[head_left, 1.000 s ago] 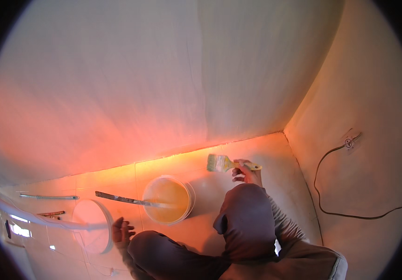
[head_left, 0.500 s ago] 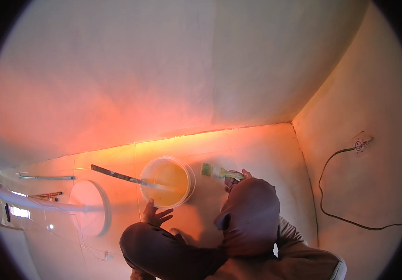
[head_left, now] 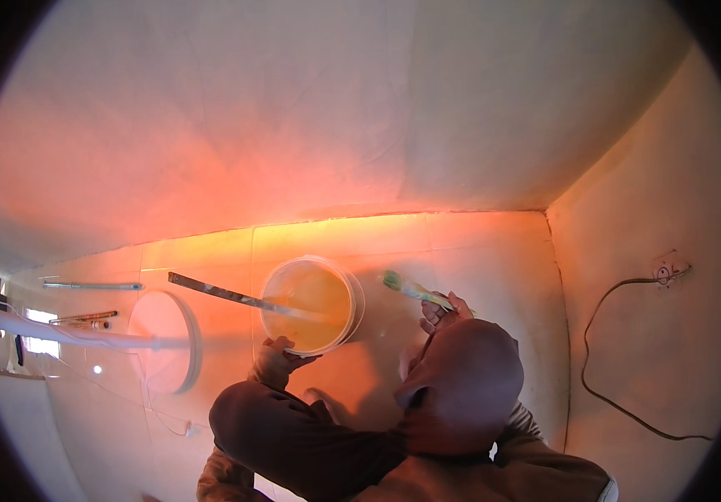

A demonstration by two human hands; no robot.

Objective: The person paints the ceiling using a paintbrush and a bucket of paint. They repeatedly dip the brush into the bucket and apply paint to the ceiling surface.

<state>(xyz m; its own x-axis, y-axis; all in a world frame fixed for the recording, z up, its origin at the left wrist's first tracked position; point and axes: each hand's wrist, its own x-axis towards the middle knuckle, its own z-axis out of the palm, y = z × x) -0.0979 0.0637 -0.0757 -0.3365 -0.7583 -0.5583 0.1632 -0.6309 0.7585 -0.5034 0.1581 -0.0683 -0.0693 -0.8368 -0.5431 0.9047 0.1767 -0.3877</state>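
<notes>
My left hand (head_left: 281,358) grips the near rim of a translucent plastic bucket (head_left: 323,293) holding pale yellow liquid, with its fingers curled at the bucket's edge. A long dark, stained stick (head_left: 210,289) leans out of the bucket to the left. My right hand (head_left: 446,316) is closed round the handle of a wide paintbrush (head_left: 409,287), right of the bucket and held with the bristles pointing left. My bent knees partly hide both arms.
A white round base (head_left: 164,368) with a pale pole (head_left: 76,332) stands left. Thin tools (head_left: 92,286) lie on the tiled floor (head_left: 461,244). Walls (head_left: 494,100) meet at a corner on the right, where a socket (head_left: 663,273) has a cord (head_left: 595,335) hanging from it.
My left hand has moved right and up, from beside the round base onto the bucket's rim. The brush stays in my right hand, now tilted differently. The whole view has shifted slightly.
</notes>
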